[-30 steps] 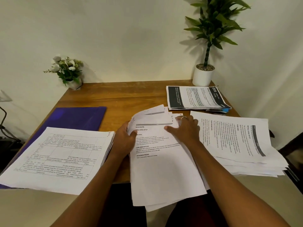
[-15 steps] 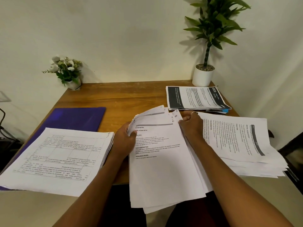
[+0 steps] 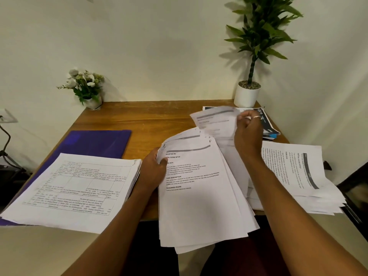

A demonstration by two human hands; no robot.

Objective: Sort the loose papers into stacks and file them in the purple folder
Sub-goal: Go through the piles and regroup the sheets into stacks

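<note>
Right hand (image 3: 248,134) pinches one white printed sheet (image 3: 215,121), held above the fanned white paper bundle (image 3: 199,196) gripped by the left hand (image 3: 153,170); the dark-banded paper stack (image 3: 267,126) lies just beyond the right hand, the flat purple folder (image 3: 95,142) well left.

**A:** Where's the folder (image 3: 95,143)?

**B:** Purple, closed, flat by the table's (image 3: 159,120) left edge, near end under the left stack (image 3: 75,188) at the front-left corner.

**A:** The rest?

**B:** The middle pile (image 3: 199,196) is fanned over the front edge, the left hand (image 3: 153,170) gripping its side. The right hand (image 3: 249,134) pinches one blurred sheet (image 3: 217,122) lifted above it. The right stack (image 3: 302,172) lies sideways at the right edge; the dark-banded far stack (image 3: 267,126) sits at the far-right corner.
</note>
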